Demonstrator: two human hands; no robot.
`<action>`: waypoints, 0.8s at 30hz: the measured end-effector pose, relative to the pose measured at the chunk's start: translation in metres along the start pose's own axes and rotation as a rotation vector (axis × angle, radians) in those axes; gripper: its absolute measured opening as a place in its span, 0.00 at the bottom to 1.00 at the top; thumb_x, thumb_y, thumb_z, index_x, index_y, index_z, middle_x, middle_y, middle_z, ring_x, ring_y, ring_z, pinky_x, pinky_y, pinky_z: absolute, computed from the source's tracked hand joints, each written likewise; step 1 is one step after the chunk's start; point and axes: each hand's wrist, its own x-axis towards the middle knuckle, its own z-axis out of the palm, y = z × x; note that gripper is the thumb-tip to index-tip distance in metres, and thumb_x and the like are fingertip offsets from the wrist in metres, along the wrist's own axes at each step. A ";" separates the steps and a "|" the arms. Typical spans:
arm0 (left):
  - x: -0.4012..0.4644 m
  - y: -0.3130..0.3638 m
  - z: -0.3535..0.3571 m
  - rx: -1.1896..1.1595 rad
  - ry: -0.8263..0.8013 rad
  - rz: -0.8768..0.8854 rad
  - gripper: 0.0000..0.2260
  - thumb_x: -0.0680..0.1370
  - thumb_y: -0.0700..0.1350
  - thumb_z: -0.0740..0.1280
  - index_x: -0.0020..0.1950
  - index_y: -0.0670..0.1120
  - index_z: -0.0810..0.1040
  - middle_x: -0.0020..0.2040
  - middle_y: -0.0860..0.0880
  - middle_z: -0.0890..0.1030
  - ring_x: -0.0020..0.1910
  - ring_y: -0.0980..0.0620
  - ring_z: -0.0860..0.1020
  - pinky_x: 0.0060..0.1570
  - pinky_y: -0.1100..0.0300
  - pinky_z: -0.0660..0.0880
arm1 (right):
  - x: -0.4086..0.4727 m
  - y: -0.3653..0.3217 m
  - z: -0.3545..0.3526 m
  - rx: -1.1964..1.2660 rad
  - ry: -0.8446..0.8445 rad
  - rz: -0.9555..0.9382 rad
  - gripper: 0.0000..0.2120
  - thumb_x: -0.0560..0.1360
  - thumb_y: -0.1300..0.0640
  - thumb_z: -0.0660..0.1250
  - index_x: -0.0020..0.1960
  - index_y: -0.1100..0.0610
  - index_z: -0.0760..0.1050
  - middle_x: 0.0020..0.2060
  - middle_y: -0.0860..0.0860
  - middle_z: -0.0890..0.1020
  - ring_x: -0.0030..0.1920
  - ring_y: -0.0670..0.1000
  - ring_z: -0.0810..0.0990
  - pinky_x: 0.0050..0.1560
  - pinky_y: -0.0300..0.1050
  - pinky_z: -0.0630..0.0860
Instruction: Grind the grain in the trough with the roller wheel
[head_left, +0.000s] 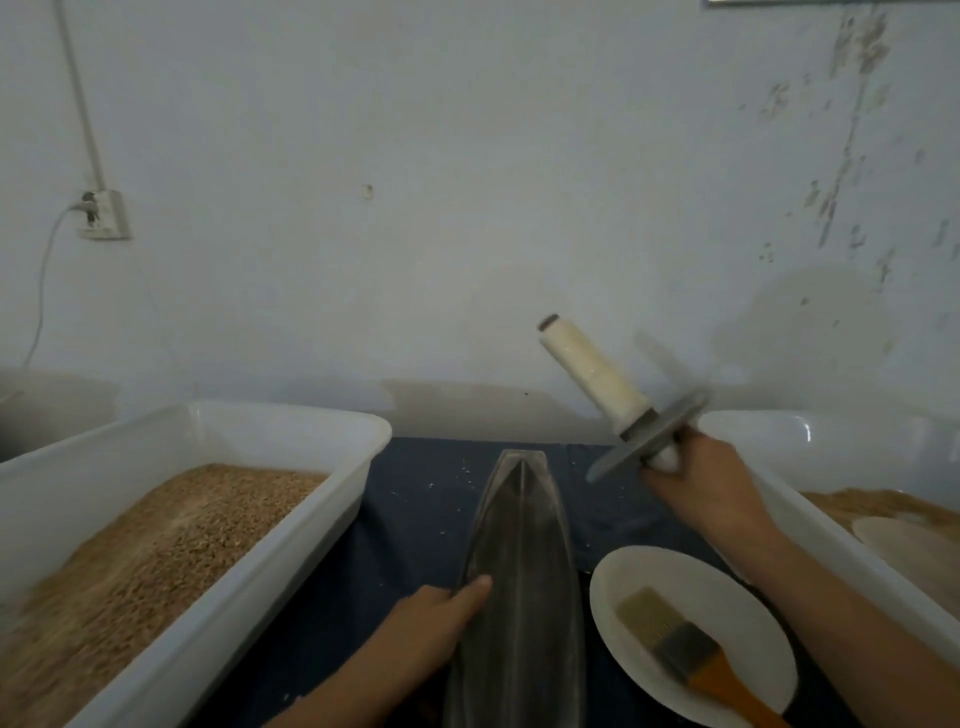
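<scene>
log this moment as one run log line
right hand: holds roller wheel in the air | left hand: steadies trough | grain in trough: none visible | brush: on plate

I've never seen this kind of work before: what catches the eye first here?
The roller wheel, held up in the air by the right hand above the dark boat-shaped trough in the middle. The left hand steadies the trough's rim. On the left, a white tub holds grain.
</scene>
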 end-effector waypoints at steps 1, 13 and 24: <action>-0.001 0.001 -0.002 -0.005 0.065 0.038 0.23 0.78 0.63 0.54 0.63 0.51 0.76 0.63 0.49 0.77 0.61 0.51 0.76 0.61 0.61 0.68 | -0.008 -0.013 -0.008 0.013 -0.020 -0.056 0.13 0.73 0.55 0.67 0.56 0.58 0.74 0.39 0.55 0.80 0.39 0.56 0.79 0.40 0.46 0.74; -0.028 -0.002 -0.048 -1.171 0.183 0.278 0.12 0.79 0.47 0.61 0.61 0.44 0.71 0.56 0.39 0.79 0.46 0.46 0.82 0.36 0.58 0.81 | -0.083 -0.088 -0.022 -0.167 -0.549 -0.378 0.18 0.69 0.54 0.70 0.58 0.50 0.73 0.49 0.50 0.81 0.48 0.50 0.80 0.49 0.48 0.78; -0.025 -0.031 -0.038 -1.279 0.217 0.048 0.11 0.78 0.42 0.64 0.56 0.37 0.72 0.53 0.36 0.78 0.43 0.42 0.81 0.31 0.53 0.81 | -0.071 -0.072 -0.006 -0.199 -0.647 -0.358 0.20 0.64 0.39 0.72 0.48 0.40 0.64 0.44 0.39 0.72 0.43 0.41 0.73 0.38 0.35 0.69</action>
